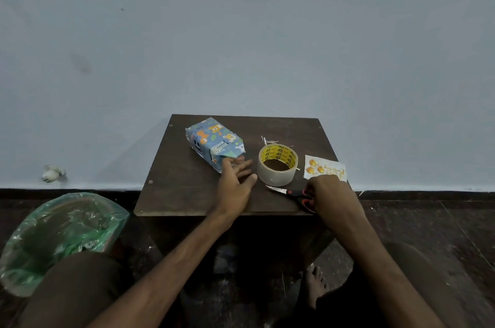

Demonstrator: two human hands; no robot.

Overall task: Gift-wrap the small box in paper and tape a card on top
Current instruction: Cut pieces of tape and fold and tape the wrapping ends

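Observation:
The small box (214,142), wrapped in blue paper with cartoon animals, lies on the dark wooden table (187,183) at its back left. My left hand (235,180) lies on the table with straight fingers, its fingertips at the box's near end. A roll of clear tape (277,165) with a yellow core stands in the middle. The card (324,168), white with orange balloons, lies flat at the right edge. My right hand (325,193) grips the red and black handles of the scissors (290,192), which lie on the table just in front of the tape.
A bin lined with a green plastic bag (59,231) stands on the floor to the left. Small paper scraps (267,140) lie behind the tape. The table stands against a pale wall (241,32). My knees and a bare foot (314,284) are below it.

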